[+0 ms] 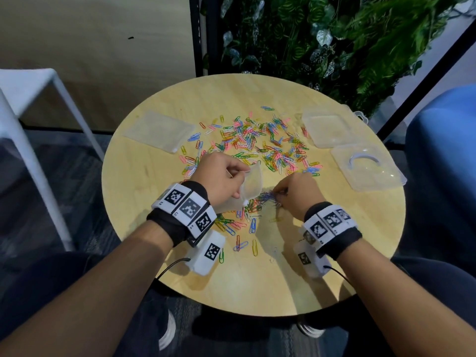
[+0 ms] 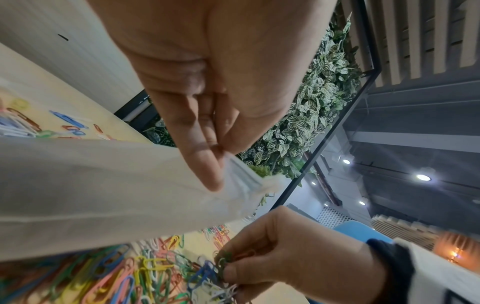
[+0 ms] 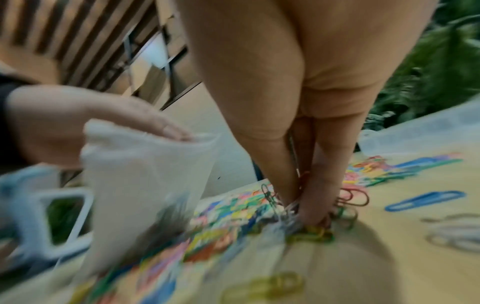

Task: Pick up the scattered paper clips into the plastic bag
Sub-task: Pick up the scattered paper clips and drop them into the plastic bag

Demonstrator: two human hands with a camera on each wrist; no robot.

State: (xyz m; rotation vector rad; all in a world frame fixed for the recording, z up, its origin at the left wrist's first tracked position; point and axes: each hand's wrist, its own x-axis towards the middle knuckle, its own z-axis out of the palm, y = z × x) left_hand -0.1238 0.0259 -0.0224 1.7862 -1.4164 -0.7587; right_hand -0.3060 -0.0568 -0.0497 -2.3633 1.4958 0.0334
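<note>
Left hand (image 1: pixel 221 180) pinches the plastic bag (image 1: pixel 251 185) at its rim, mid-frame. Right hand (image 1: pixel 298 193) has fingers (image 3: pixel 315 197) bunched around a clump of paper clips (image 1: pixel 265 199) on the table (image 1: pixel 257 284).

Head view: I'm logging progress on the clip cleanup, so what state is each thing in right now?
plastic bag: held up, mouth open, a few clips inside.
left hand: pinches the bag's rim.
right hand: pinches a bunch of clips on the table.
paper clips: mostly still scattered.
spare bag: flat, untouched.
clear boxes: open.
</note>
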